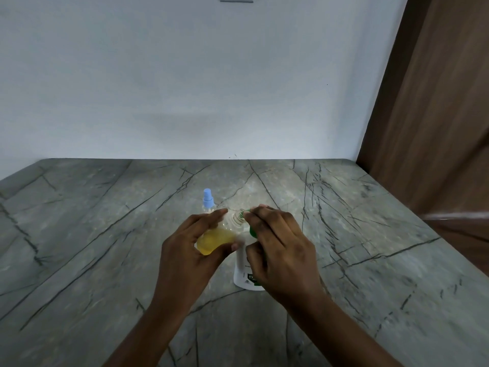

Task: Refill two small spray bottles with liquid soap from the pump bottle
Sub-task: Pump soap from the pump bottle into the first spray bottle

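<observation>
Gripping uncapped spray bottle (217, 241) in left hand (185, 250), tilting neck up-right, mouth just beside green pump nozzle (252, 231). Pinching nozzle with right hand (280, 242) above white pump bottle (242, 274), standing mid-table (105, 234). Blue-capped spray bottle (208, 201) standing just behind, toward far edge.

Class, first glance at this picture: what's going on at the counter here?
A person's left hand holds a small bottle, uncapped and part full of yellow liquid, tilted toward the pump bottle standing on the counter. The right hand grips the green pump head, its nozzle at the small bottle's neck. A blue-capped spray bottle stands behind them.
</observation>
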### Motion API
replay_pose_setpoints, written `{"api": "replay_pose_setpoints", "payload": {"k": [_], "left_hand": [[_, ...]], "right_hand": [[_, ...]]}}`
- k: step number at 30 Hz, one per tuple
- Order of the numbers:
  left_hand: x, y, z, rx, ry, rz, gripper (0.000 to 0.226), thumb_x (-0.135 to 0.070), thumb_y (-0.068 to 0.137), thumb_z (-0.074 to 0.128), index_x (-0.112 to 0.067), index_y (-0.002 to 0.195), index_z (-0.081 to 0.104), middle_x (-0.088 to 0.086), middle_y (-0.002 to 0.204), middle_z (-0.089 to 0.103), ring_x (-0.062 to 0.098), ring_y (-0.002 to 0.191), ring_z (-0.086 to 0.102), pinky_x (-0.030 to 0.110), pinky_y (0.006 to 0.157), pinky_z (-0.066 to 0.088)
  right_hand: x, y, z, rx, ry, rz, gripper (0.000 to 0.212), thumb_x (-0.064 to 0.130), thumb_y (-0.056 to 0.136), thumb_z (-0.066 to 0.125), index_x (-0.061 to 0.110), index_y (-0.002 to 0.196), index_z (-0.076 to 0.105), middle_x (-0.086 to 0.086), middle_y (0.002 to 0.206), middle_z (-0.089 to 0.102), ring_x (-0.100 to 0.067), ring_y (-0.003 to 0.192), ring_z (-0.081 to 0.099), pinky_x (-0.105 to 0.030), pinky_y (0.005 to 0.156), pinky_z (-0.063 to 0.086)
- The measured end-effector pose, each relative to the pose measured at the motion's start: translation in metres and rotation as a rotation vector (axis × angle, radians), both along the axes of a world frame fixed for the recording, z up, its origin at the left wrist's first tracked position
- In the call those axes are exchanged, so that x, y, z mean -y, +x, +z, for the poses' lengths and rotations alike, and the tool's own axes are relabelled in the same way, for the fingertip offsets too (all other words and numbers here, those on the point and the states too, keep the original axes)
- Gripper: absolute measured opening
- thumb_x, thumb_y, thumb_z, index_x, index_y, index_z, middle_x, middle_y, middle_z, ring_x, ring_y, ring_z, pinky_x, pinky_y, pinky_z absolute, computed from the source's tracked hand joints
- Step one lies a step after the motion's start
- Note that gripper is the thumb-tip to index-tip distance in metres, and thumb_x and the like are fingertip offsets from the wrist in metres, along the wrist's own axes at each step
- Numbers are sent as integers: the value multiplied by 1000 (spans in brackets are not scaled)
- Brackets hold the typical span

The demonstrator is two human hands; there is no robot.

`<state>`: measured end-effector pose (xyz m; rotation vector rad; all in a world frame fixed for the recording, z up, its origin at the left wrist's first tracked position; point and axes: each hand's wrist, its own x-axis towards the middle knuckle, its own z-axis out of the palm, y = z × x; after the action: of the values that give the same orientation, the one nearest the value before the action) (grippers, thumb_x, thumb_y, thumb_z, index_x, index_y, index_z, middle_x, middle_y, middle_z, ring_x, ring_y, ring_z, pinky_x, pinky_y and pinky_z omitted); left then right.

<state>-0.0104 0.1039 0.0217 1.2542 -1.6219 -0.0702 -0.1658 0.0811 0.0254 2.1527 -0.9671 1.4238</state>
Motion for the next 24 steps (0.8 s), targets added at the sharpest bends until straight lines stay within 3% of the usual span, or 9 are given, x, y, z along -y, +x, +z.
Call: {"api": "replay_pose_setpoints", "payload": {"k": [3, 6, 10, 12, 18, 24], "left_hand": [[0, -2, 1, -48, 1, -15, 54, -43, 65, 73, -20, 114, 66, -9, 103, 67, -5, 96, 59, 2, 76, 43], [0, -3, 1, -76, 4, -17, 56, -46, 65, 72, -18, 113, 68, -7, 102, 68, 0, 95, 61, 3, 75, 42], [0, -3, 2, -60, 4, -25, 59, -53, 66, 74, -22, 115, 66, -9, 102, 67, 0, 93, 61, 4, 75, 43], [0, -2, 1, -57, 3, -23, 60, -58, 67, 72, -22, 115, 66, -9, 102, 67, 0, 93, 61, 4, 75, 43], [0, -1, 0, -17, -4, -8, 57, -55, 70, 60, -23, 116, 64, -14, 102, 64, -8, 96, 57, 1, 76, 41], [0, -1, 0, -42, -15, -23, 57, -51, 69, 73, -21, 116, 65, -9, 102, 66, -6, 96, 58, 1, 75, 41]], "right_hand": [[0, 0, 2, -28, 14, 5, 55, 29, 101, 23, 0, 107, 68, -12, 106, 66, -20, 106, 54, -24, 83, 48], [-1, 0, 2, -38, 14, 9, 57, 31, 101, 21, 0, 107, 68, -13, 107, 66, -22, 106, 56, -28, 79, 53], [1, -1, -1, -49, -1, -1, 36, 20, 93, 44, -2, 108, 67, -14, 108, 66, -23, 108, 54, -28, 83, 51], [1, -1, -4, -45, 17, 3, 36, 20, 85, 53, -2, 109, 67, -15, 109, 65, -23, 108, 54, -28, 86, 50], [-1, 0, -11, -30, 29, 21, 40, 25, 82, 58, -3, 109, 66, -16, 108, 65, -25, 107, 56, -27, 91, 47], [-1, -1, -5, -41, 34, 21, 40, 26, 84, 55, -2, 110, 66, -14, 109, 65, -24, 109, 55, -26, 91, 46]]}}
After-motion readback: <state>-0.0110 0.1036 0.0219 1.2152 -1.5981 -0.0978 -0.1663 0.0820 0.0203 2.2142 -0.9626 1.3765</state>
